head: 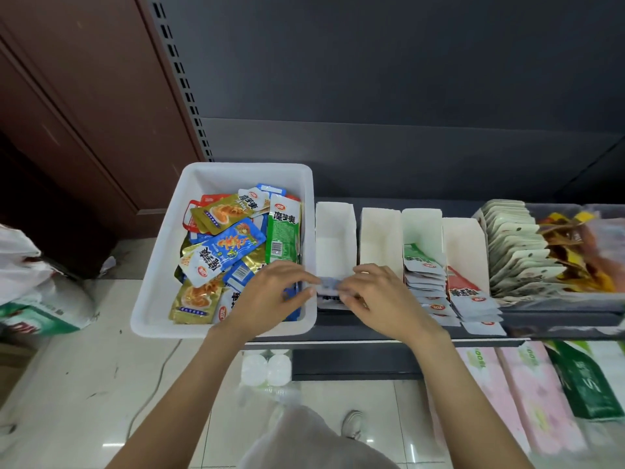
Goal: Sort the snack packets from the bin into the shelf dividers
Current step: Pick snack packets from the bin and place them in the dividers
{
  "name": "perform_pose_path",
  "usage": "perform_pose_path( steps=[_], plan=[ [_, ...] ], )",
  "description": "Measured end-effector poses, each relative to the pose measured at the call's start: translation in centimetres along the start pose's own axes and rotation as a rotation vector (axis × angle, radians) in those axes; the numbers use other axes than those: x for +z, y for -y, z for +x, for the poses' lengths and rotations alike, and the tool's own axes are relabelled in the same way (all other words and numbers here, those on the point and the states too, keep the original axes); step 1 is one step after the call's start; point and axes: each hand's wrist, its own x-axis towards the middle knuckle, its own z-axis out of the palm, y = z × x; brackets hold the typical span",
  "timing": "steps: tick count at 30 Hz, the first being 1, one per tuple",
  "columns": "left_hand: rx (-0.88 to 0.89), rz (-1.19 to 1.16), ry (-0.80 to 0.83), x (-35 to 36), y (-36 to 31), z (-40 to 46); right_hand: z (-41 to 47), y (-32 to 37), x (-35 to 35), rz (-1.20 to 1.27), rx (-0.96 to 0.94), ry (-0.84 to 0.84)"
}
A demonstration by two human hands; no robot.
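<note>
A white bin (159, 265) on the shelf's left end holds several snack packets in blue, gold, green and white. To its right stand white cardboard dividers (334, 225). At the front of the leftmost divider both hands pinch a small blue-and-white packet (328, 285): my left hand (270, 292) holds its left edge, my right hand (375, 296) its right edge. The packet sits over a few blurred packets lying in that divider. Two dividers further right hold green-white packets (421, 265) and red-white packets (466, 292).
A tray of upright white packets (517, 245) and orange-yellow snacks (575, 252) stands at the right. The dark shelf edge (372, 336) runs below the dividers. Pink and green packs (527, 394) lie on a lower shelf. Bags (37, 299) sit on the floor at left.
</note>
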Motion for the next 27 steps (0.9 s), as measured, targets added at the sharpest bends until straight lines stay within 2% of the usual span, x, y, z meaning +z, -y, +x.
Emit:
perform_pose_path(
  steps=[2, 4, 6, 8, 12, 15, 18, 20, 21, 23, 25, 27],
  plan=[
    [-0.178, -0.020, -0.121, -0.6, 0.7, -0.8, 0.2, 0.3, -0.7, 0.051, -0.004, 0.028],
    [-0.428, -0.080, -0.178, -1.1, 1.4, -0.8, 1.0, 1.1, -1.4, 0.137, 0.001, -0.011],
    [-0.649, -0.148, -0.100, -0.9, 1.9, -0.1, 2.3, 2.2, -1.7, 0.191, 0.006, -0.108],
    [-0.757, -0.196, -0.007, -0.1, 2.2, 0.9, 3.9, 3.1, -1.3, 0.152, 0.021, -0.149],
    [-0.741, -0.178, 0.024, 1.4, 2.3, 2.5, 6.1, 3.9, 0.5, 0.039, 0.028, -0.098],
    [-0.734, -0.202, 0.034, 1.6, 2.8, 2.8, 6.4, 3.9, 1.0, 0.010, 0.034, -0.170],
    [-0.716, -0.150, -0.041, 0.6, 3.2, 2.3, 6.4, 4.0, 0.9, 0.024, 0.061, -0.142],
    [-0.698, -0.128, -0.167, -1.0, 3.3, 1.6, 6.3, 4.2, 0.6, 0.150, 0.140, -0.127],
    [-0.698, -0.206, -0.248, -1.9, 3.3, 1.3, 6.4, 4.5, 0.2, 0.255, 0.200, -0.130],
    [-0.711, -0.511, -0.370, -3.6, 2.6, 0.8, 6.6, 5.1, -0.7, 0.537, 0.309, -0.177],
    [-0.701, -0.732, -0.365, -4.9, 1.3, 0.7, 7.0, 5.6, -1.7, 0.836, 0.396, -0.192],
    [-0.666, -0.771, -0.350, -5.5, 0.7, 0.8, 7.1, 5.9, -2.7, 0.992, 0.441, -0.224]
  ],
)
